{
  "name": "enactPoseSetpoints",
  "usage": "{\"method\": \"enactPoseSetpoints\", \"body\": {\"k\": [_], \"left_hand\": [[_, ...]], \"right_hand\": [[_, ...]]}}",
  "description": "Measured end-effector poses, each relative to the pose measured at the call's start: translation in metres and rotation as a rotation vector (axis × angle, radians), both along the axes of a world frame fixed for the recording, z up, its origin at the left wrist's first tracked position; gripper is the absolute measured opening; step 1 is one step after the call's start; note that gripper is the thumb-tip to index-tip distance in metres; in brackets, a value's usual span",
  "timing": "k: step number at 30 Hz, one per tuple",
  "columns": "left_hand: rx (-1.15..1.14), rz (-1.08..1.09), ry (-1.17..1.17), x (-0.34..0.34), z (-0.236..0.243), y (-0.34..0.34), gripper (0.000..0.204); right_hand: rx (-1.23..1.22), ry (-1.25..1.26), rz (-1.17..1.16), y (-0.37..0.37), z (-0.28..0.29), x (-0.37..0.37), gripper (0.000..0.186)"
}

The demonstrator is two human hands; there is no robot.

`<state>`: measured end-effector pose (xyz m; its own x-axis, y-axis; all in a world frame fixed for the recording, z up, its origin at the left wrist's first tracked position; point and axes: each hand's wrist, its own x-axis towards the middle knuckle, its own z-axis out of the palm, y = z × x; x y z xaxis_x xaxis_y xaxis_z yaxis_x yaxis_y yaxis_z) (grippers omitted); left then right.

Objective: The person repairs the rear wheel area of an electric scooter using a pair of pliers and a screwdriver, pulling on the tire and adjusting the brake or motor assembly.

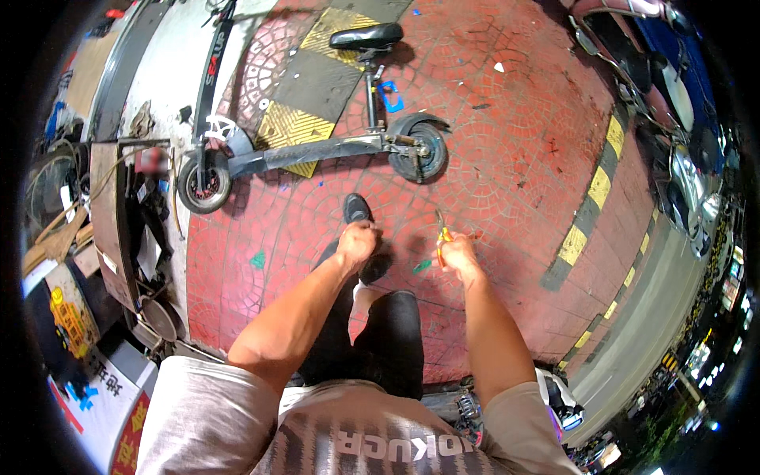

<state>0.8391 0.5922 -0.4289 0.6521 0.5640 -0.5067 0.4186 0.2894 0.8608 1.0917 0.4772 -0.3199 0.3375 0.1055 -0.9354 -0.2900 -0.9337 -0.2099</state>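
Note:
My right hand (459, 255) is wrapped round a pair of pliers (442, 233) with orange-yellow handles, their jaws pointing away from me. To its left, my left hand (360, 241) is closed in front of my leg; anything inside its fingers is hidden. Both hands are apart from the electric scooter (309, 152), which stands crosswise ahead of me on the red tiles. It has a black seat (366, 36) on a post, a front wheel (204, 184) at the left and a rear wheel (422, 150) at the right.
Beside the scooter on the left is a cluttered wooden bench (111, 229). A yellow-and-black strip (590, 198) crosses the paving at right, with parked motor scooters (681, 190) beyond it. A blue plastic piece (389, 96) and green scraps (257, 259) lie on the ground.

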Motion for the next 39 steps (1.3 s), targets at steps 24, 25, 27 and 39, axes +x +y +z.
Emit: {"method": "enactPoseSetpoints", "body": {"k": [24, 25, 27, 39], "left_hand": [[-0.123, 0.226, 0.394, 0.168, -0.360, 0.048, 0.089], [-0.159, 0.237, 0.407, 0.167, -0.368, 0.057, 0.089], [-0.176, 0.193, 0.413, 0.163, -0.366, 0.059, 0.094], [0.112, -0.002, 0.389, 0.147, -0.339, 0.074, 0.076]], "right_hand": [[0.526, -0.360, -0.357, 0.016, -0.318, 0.048, 0.019], [0.511, -0.336, -0.351, 0.016, -0.320, 0.044, 0.020], [0.469, -0.313, -0.341, 0.007, -0.328, 0.042, 0.021], [0.364, -0.268, -0.258, 0.006, -0.345, 0.047, 0.022]]}}
